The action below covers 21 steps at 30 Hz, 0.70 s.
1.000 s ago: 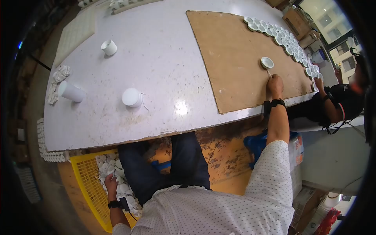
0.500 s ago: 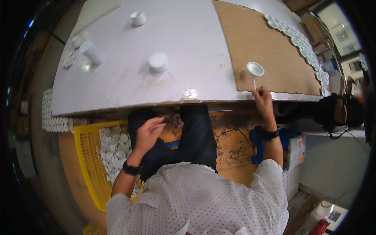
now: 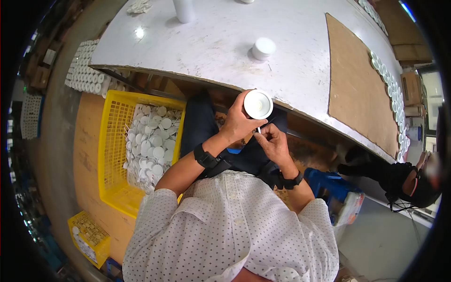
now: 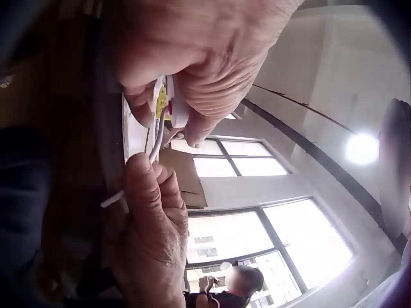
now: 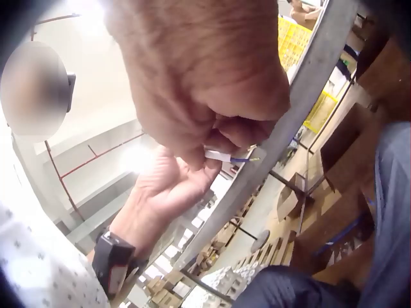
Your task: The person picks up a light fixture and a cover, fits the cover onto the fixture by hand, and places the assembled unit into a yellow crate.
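Observation:
Over the lap, near the table's front edge, my left hand (image 3: pixel 239 121) grips a round white downlight (image 3: pixel 259 104) by its side, its pale recessed face turned up. Just below it my right hand (image 3: pixel 275 143) pinches the light's white cable (image 3: pixel 258 129). In the left wrist view the cable (image 4: pixel 158 136) runs from the light to the thumb and fingers of my right hand (image 4: pixel 151 224), and its end sticks out past them. A blue wire (image 5: pixel 239 159) with a bare tip pokes out of a white sheath in the right wrist view.
A yellow basket (image 3: pixel 105 155) of white discs stands on my left. The table (image 3: pixel 300 80) bears a white tub (image 3: pixel 264 48), a white cylinder (image 3: pixel 184 10) and a brown board (image 3: pixel 350 75) with rows of white rings (image 3: pixel 397 108). Another person (image 3: pixel 399 181) sits at the right.
My left hand has left the basket and come up to grip the downlight. My right hand has brought the light by its cable from over the board to my lap. The view has turned left.

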Each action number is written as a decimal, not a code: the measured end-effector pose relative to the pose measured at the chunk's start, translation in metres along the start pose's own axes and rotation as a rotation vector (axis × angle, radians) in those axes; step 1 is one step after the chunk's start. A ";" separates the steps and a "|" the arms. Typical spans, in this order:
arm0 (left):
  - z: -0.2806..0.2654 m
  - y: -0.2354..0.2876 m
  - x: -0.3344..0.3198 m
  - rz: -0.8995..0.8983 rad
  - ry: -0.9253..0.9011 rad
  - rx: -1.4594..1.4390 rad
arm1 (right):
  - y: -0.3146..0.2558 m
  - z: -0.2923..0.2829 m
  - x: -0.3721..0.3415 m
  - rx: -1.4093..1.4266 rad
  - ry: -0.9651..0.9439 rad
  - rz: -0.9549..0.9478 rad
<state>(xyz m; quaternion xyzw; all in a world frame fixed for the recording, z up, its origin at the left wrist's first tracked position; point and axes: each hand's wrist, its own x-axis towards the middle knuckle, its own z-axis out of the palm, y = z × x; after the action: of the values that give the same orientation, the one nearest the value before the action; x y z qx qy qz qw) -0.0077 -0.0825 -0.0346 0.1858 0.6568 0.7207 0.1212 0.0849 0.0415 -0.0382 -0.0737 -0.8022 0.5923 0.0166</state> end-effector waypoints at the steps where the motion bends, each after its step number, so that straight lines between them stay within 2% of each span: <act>1: -0.003 0.000 -0.002 -0.001 0.007 -0.002 | -0.002 0.002 0.001 0.032 -0.034 0.077; 3: -0.009 0.001 -0.004 0.127 0.039 0.084 | 0.008 0.008 0.004 0.086 -0.090 0.105; 5: -0.013 0.002 -0.005 0.166 0.047 0.111 | 0.009 0.013 0.005 0.291 -0.158 0.238; 6: -0.015 0.003 -0.005 0.202 0.047 0.141 | 0.009 0.014 0.006 0.286 -0.160 0.238; 8: -0.015 0.006 -0.007 0.197 0.048 0.115 | 0.008 0.017 0.007 0.450 -0.192 0.392; 11: -0.018 -0.004 -0.007 0.182 0.086 0.092 | -0.009 0.021 0.009 0.435 -0.175 0.477; 12: -0.021 -0.006 -0.007 0.164 0.124 0.095 | -0.007 0.015 0.012 0.387 -0.263 0.462; 13: -0.027 -0.005 -0.007 0.113 0.167 0.103 | -0.006 0.010 0.017 0.381 -0.259 0.455; 15: -0.039 -0.019 -0.005 0.043 0.206 -0.057 | -0.007 0.000 0.032 0.165 -0.076 0.152; 16: -0.044 -0.022 -0.003 -0.014 0.203 -0.195 | -0.008 -0.014 0.045 0.174 -0.033 0.176; 17: -0.047 -0.024 -0.003 -0.010 0.202 -0.198 | -0.012 -0.024 0.063 0.128 0.093 0.202; 19: -0.049 -0.018 -0.006 -0.008 0.159 -0.105 | -0.015 -0.039 0.099 0.120 0.299 0.169; 21: -0.047 -0.022 -0.010 -0.025 0.128 0.005 | -0.025 -0.050 0.136 0.115 0.354 0.183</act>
<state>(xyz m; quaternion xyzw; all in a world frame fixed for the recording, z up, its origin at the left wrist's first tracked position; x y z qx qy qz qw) -0.0208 -0.1268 -0.0611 0.1314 0.6673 0.7279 0.0873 -0.0466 0.1004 -0.0084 -0.2481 -0.7414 0.6142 0.1074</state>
